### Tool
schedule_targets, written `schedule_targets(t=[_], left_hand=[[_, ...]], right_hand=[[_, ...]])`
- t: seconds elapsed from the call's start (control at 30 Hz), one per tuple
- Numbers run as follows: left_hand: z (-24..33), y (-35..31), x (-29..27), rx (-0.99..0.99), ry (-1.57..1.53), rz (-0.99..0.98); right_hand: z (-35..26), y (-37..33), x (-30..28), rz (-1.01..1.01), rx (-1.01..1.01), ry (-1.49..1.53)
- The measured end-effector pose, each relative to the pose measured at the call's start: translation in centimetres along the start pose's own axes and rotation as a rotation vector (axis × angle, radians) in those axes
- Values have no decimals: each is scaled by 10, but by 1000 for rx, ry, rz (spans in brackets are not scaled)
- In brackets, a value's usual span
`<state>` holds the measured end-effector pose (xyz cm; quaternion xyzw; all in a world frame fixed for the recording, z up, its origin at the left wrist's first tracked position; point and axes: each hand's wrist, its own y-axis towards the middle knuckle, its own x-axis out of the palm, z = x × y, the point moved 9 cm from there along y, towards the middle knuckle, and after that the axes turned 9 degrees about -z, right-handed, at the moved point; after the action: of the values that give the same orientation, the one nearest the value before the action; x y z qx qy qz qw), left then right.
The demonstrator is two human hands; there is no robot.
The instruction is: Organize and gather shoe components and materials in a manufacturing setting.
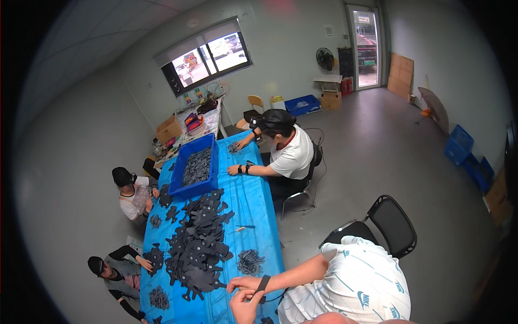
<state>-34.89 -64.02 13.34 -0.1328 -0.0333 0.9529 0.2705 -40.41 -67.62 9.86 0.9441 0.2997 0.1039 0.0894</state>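
My right hand (244, 283) reaches in over the near right edge of the table, its fingers loosely bent, with nothing visible in them. A black wrist strap (264, 285) lies round that wrist. Just below, my left hand (244, 309) is closed, its fingertips pinching the strap's lower end. Beyond my hands lies a pile of small grey strip-like pieces (250, 262). Left of it spreads a large heap of flat dark cut-out pieces (197, 245). A thin tool with a dark handle (246, 227) rests farther up the table.
A blue bin (175, 190) of small grey pieces stands on the blue table cover (251, 194). One co-worker (291, 154) sits at the far right side; two more (132, 194) work along the left. A black chair (391, 224) stands to the right, blue crates (467, 154) by the wall.
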Motion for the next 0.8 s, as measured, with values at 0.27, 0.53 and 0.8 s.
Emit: schedule_targets(t=[0.27, 0.53, 0.8], left_hand=[[-33, 9, -31, 38, -700, 257], [-19, -23, -79, 228, -833, 580], [-9, -29, -74, 331, -531, 651]], right_hand=[[-10, -12, 11, 57, 263, -185], [-160, -35, 47, -5, -470, -914], [-6, -60, 56, -528, 618, 318]])
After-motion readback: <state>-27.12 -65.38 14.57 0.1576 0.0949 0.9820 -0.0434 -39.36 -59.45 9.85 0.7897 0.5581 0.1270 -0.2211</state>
